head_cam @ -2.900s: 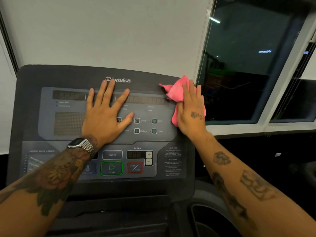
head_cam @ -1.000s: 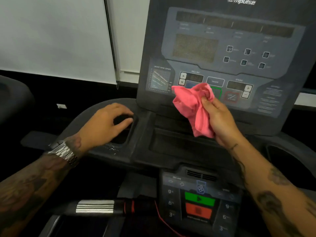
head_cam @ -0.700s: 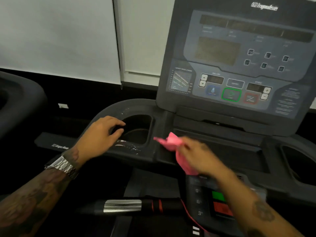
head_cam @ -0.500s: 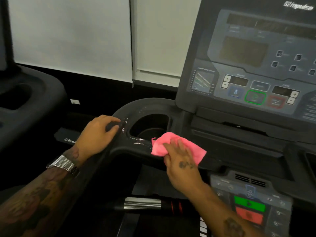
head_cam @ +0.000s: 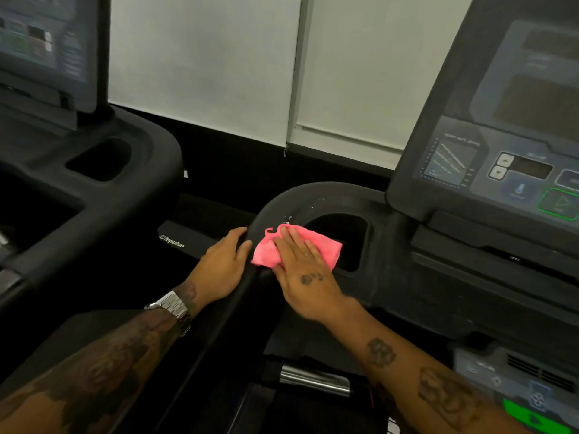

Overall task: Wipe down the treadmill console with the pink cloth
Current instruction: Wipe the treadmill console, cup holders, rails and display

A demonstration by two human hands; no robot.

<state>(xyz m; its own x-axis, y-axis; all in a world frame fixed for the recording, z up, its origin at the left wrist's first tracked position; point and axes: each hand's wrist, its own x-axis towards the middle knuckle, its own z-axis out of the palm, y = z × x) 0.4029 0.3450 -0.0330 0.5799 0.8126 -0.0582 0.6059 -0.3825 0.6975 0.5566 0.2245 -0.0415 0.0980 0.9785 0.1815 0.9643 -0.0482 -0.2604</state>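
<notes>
The pink cloth [head_cam: 326,247] lies flat on the black rim of the treadmill's left cup holder [head_cam: 341,225]. My right hand [head_cam: 302,270] presses down on the cloth with fingers spread over it. My left hand [head_cam: 222,266] rests just to the left, cupped over the outer edge of the curved black rail [head_cam: 297,195]. White specks show on the rim above the cloth. The treadmill console [head_cam: 488,151] with its grey button panel rises at the right, partly cut off by the frame edge.
A second treadmill console [head_cam: 47,51] and its black tray [head_cam: 103,158] stand at the left. White roller blinds [head_cam: 219,67] hang behind. A lower control panel [head_cam: 517,386] with a green button sits at bottom right, and a chrome handlebar piece [head_cam: 313,379] below.
The right hand carried the cloth from the console's button panel down to the left cup holder rim and slid it leftward. The left hand shifted to the rail's outer edge. The view swung left.
</notes>
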